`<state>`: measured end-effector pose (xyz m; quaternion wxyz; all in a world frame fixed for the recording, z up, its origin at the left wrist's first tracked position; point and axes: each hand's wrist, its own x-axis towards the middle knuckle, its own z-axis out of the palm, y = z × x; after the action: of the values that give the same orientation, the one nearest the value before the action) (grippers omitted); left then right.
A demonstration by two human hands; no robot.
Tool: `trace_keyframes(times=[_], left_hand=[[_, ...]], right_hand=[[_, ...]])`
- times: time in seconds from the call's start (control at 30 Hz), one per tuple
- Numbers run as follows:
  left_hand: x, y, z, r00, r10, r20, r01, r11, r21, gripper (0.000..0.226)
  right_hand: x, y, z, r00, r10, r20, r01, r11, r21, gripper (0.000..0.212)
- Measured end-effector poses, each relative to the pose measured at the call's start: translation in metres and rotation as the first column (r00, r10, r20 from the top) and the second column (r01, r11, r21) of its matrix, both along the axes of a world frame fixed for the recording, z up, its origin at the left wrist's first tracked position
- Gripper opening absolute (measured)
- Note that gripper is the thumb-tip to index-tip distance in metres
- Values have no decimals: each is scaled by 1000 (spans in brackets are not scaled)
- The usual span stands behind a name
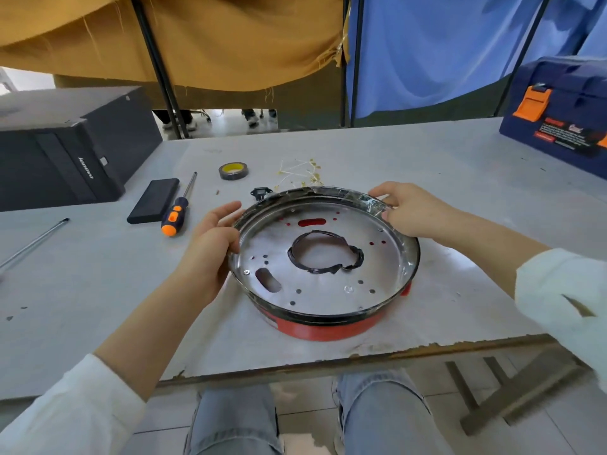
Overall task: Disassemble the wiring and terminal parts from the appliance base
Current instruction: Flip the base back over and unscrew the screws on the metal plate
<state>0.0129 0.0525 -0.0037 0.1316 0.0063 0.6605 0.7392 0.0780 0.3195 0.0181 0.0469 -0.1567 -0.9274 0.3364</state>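
appliance base (323, 280) between left hand (210, 247), right hand (410, 210), both gripping rim

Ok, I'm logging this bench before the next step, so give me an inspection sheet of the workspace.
Surface: grey table, worn and chipped at its near edge.
Job's things: round appliance base with red outer wall; black wire loop lying inside it; small black socket part behind it.
Clutter: orange-handled screwdriver, tape roll, flat black block, metal rod, pale wire scraps.
Grippers: left hand and right hand both grip the base rim, fingers curled.
Cables: nothing seen beyond the loop.
Surroundings: black computer case, blue toolbox, hanging cloths.
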Motion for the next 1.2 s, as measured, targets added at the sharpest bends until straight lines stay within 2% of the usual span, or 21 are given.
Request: trace_keyframes(times=[0.23,0.33,0.4,0.47,0.57,0.63,0.67,0.73,0.77,0.8,0.87,1.03,1.2], left_hand=[[-9,-2,2,998,-15,-67,7,992,-128,64],[-17,-3,2,993,-44,-109,20,978,-209,62],[-24,-4,2,987,-65,-146,26,966,-259,57],[-33,-4,1,978,-92,-188,27,947,-320,48],[-54,-8,-4,952,-64,-300,-70,907,-416,29],[-72,-16,-8,909,-26,-416,-226,808,-545,26],[-83,-22,-10,890,-48,-454,-293,702,-649,29],[-104,-32,-15,903,-122,-412,-326,432,-841,38],[-112,-35,-18,926,-127,-355,-297,335,-894,42],[-118,-36,-19,946,-114,-302,-261,279,-924,45],[-123,-36,-23,960,-91,-267,-240,228,-943,47],[-132,-33,-28,922,-125,-366,-349,140,-927,37],[-139,-31,-29,942,-142,-305,-302,39,-952,41]], right_hand=[[-22,2,-7,999,32,-15,-30,988,150,43],[-33,-6,-8,993,113,-44,-100,971,217,42],[-38,-16,-6,966,256,-29,-228,903,365,49],[-46,-28,-5,901,432,40,-393,773,497,56],[-57,-42,-10,822,552,140,-541,678,497,50],[-60,-43,-17,816,570,97,-530,671,518,45],[-60,-42,-20,814,577,69,-520,670,531,43],[-60,-39,-26,809,586,52,-518,668,534,41],[-60,-39,-28,811,583,52,-519,676,523,40],[-61,-39,-28,815,578,46,-518,690,506,39],[-62,-41,-30,823,567,28,-511,718,474,36],[-63,-41,-33,825,565,11,-505,729,461,36],[-63,-41,-33,826,563,5,-511,746,428,35]])
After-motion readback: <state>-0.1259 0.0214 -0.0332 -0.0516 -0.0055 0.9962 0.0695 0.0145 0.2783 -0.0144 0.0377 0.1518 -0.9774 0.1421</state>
